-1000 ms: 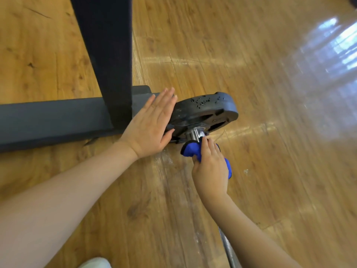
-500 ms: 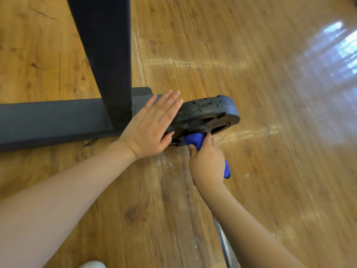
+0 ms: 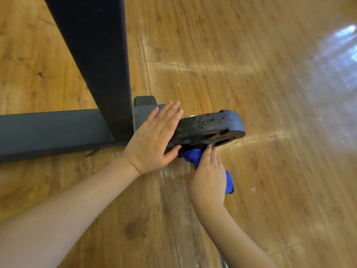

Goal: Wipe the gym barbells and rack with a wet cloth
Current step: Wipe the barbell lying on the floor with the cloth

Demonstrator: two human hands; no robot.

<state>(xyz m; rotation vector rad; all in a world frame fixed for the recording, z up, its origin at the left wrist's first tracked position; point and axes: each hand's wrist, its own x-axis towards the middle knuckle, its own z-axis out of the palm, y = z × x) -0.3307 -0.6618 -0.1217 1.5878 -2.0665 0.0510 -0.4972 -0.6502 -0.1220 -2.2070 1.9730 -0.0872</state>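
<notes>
Gripping the blue cloth point(image 3: 194, 156) in our right hand point(image 3: 209, 176), left hand point(image 3: 154, 136) flat at the plate's point(image 3: 210, 124) nine o'clock, we judge cloth soft, plate heavy and rigid; brace its rim beside the rack point(image 3: 58, 130).

The left hand point(image 3: 154, 140) lies flat, fingers straight, on the rim of the black weight plate point(image 3: 210, 126) beside the rack point(image 3: 58, 130). The right hand point(image 3: 208, 176) grips a blue cloth point(image 3: 193, 156) pressed under the plate's hub, above the wooden floor point(image 3: 251, 74).
</notes>
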